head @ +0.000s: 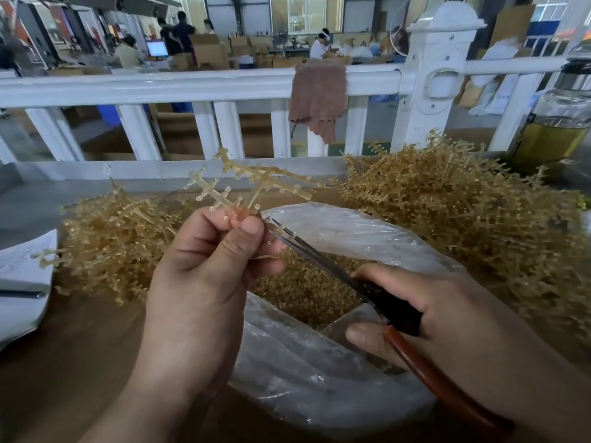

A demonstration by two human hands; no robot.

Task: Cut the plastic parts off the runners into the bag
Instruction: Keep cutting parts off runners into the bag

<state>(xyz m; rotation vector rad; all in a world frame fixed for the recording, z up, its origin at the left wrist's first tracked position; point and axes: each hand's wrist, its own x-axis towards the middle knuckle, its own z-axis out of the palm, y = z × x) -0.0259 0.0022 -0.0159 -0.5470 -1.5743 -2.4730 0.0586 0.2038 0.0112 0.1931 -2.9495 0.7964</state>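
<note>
brown table [80, 362], bag [319, 372] mid, runner pile [108, 244] L, heap [463, 212] R, papers [22, 282]

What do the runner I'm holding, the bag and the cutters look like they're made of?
Runner: translucent amber plastic, slightly glossy; light shows through its thin branches.
Bag: thin clear plastic film, cloudy and creased.
Cutters: blades look like dark metal, thin and straight; handle seems coated in smooth reddish-brown plastic or rubber, unclear which.

White railing [192, 86] with brown cloth [316, 97], stacked cardboard boxes [209, 54], bright windows [307, 12] behind
</note>
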